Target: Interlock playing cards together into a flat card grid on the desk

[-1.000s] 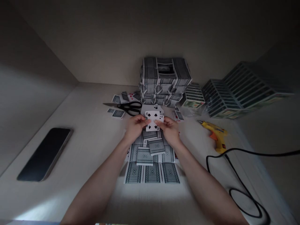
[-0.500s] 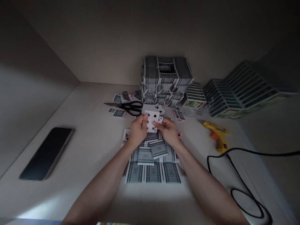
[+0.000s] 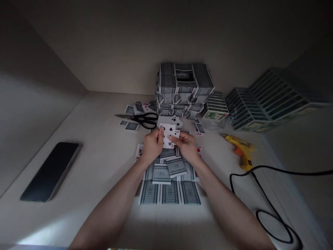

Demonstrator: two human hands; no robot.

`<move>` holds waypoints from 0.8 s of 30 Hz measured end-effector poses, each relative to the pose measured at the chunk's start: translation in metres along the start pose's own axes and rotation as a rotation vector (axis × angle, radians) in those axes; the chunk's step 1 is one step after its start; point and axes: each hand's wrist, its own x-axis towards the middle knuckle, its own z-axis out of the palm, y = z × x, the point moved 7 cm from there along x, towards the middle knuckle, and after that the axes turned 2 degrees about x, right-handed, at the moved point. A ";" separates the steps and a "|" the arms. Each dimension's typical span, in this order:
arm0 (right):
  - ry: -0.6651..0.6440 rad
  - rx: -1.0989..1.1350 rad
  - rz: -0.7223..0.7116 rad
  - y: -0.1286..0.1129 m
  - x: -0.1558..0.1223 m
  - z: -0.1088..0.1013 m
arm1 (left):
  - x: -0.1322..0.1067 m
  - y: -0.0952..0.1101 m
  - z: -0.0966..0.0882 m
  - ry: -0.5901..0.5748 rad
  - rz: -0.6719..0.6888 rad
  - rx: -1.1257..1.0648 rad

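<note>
Both my hands grip a six of spades card [image 3: 168,134] face up, above a sheet of face-down playing cards [image 3: 170,191] laid edge to edge on the table. My left hand [image 3: 152,146] pinches the card's left edge, fingers closed. My right hand [image 3: 186,146] pinches its right side, where a seven card peeks out behind. Small folded card pieces [image 3: 169,168] lie on the sheet just below my hands.
A tall built block of cards [image 3: 184,86] stands against the back wall. Black scissors [image 3: 142,119] and loose cards lie to its left. Stacked card boxes [image 3: 270,99] are at right, a yellow glue gun [image 3: 240,149] with black cord [image 3: 270,211] beside them. A phone [image 3: 50,171] lies far left.
My hands have drawn closer together over the six of spades, covering more of it. Everything else stays where it was.
</note>
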 end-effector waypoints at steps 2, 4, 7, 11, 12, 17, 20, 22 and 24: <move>-0.007 0.008 -0.001 -0.001 0.000 0.000 | 0.000 0.000 0.000 0.002 -0.001 0.008; -0.012 0.008 0.000 -0.001 -0.001 0.001 | -0.001 -0.001 0.000 0.005 -0.010 -0.013; -0.018 -0.008 0.007 -0.001 -0.001 0.002 | -0.001 -0.002 0.000 -0.004 -0.032 -0.073; -0.010 -0.031 -0.009 0.000 0.001 0.001 | -0.001 -0.005 0.001 -0.004 -0.042 -0.072; -0.003 -0.030 -0.016 0.001 0.001 0.000 | 0.000 -0.006 0.001 -0.004 -0.043 -0.066; 0.042 -0.052 -0.050 0.004 0.002 -0.004 | 0.003 -0.006 0.003 -0.021 -0.063 -0.145; 0.062 -0.049 -0.078 0.003 0.002 -0.004 | 0.004 -0.008 0.003 -0.035 -0.111 -0.232; 0.070 -0.018 -0.079 0.002 0.003 -0.004 | 0.004 -0.013 0.005 -0.064 -0.180 -0.322; 0.078 0.007 -0.078 0.001 0.003 -0.005 | 0.003 -0.018 0.008 -0.107 -0.251 -0.435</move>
